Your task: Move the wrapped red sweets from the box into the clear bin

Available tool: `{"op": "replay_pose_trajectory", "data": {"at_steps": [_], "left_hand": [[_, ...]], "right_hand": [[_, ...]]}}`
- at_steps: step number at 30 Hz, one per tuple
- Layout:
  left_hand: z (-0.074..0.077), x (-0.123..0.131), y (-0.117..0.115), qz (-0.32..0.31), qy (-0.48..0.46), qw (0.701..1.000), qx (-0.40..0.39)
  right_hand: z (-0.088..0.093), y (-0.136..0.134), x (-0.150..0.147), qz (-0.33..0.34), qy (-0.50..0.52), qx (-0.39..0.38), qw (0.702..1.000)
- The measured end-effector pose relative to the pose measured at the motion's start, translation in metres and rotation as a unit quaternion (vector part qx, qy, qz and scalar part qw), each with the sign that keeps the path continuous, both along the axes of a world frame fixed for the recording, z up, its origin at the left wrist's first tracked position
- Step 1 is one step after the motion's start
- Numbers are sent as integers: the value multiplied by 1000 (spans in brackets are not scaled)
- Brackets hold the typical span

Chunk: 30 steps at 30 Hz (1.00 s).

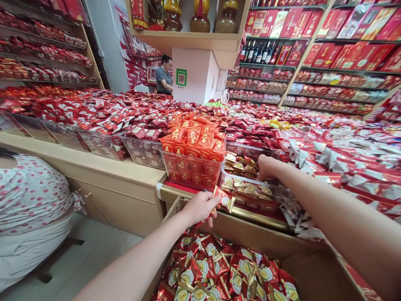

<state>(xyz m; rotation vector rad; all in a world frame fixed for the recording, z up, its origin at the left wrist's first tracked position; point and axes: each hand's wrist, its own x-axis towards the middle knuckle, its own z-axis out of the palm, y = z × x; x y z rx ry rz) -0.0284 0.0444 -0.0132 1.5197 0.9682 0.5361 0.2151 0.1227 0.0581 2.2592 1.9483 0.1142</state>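
Over the front edge of a cardboard box [275,238], my left hand [200,207] is closed on a red and gold candy packet [224,199]; more red wrapping shows under its fingers. Loose red and gold packets with a pale yellow fruit picture [216,267] fill the box below. My right hand [267,167] reaches down into a clear plastic bin [250,184] partly filled with similar packets [241,165]. Its fingers are curled at the packets' right side, and what they hold, if anything, is hidden.
A clear bin heaped with orange-red packets [196,142] stands left of the one I reach into. Several more bins of red packets run leftward along the wooden counter [125,171]. A person in a strawberry-print top [31,196] is at lower left; another person [164,75] stands behind.
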Motion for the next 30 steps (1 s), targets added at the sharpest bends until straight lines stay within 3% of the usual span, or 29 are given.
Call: {"op": "replay_pose_trajectory", "data": {"at_steps": [11, 18, 30], "left_hand": [[-2, 0, 1, 0, 6, 1000, 2], [-2, -1, -1, -2, 4, 1000, 7], [-4, -1, -2, 7, -6, 1000, 14]], "right_hand": [[-9, 4, 3, -24, -6, -74, 997], [-22, 6, 8, 7, -10, -28, 1000], [-16, -3, 2, 15, -15, -4, 1000]]}}
